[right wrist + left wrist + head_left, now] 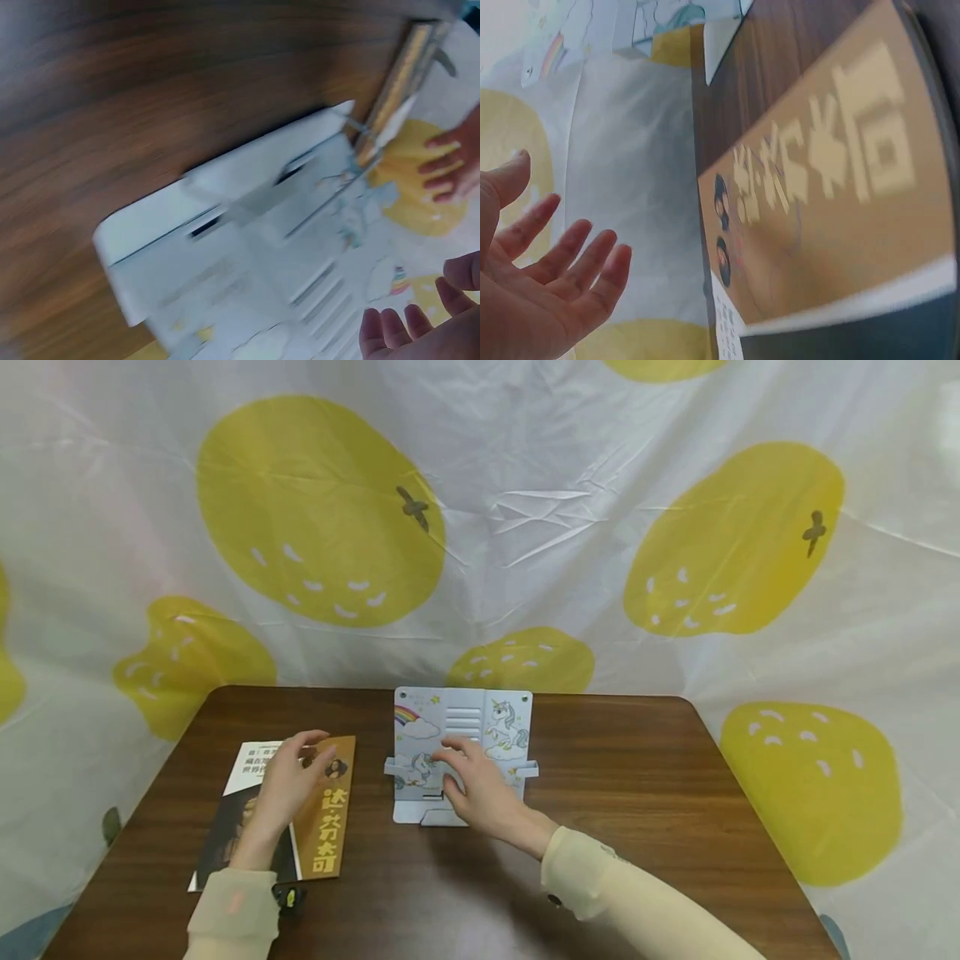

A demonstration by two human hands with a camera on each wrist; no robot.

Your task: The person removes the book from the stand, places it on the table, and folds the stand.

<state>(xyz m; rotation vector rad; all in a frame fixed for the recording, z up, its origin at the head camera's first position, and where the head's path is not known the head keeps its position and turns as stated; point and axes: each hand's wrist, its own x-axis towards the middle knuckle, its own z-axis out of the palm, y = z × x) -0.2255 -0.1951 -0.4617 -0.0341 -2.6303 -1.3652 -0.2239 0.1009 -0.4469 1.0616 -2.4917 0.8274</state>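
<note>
A white folding book stand (pixel 419 720) with unicorns, clouds and a rainbow stands upright on the table, its bottom ledge toward me and a small side arm out at each edge. In front of its panel hovers my right hand (pixel 483 787), fingers loosely bent and holding nothing. To the left lies a book (pixel 327 827) with an orange, black and white cover and large gold characters. My left hand (pixel 287 783) is held over the book's upper part, fingers relaxed and apart. The left wrist view shows that palm (pixel 547 300) bare, with the book (pixel 810 202) beside it.
The brown wooden table (pixel 622 843) ends at a back edge just behind the stand. A white curtain (pixel 517 435) printed with yellow fruit hangs behind it. A small black object (pixel 289 897) shows beside the left cuff, near the book's lower edge.
</note>
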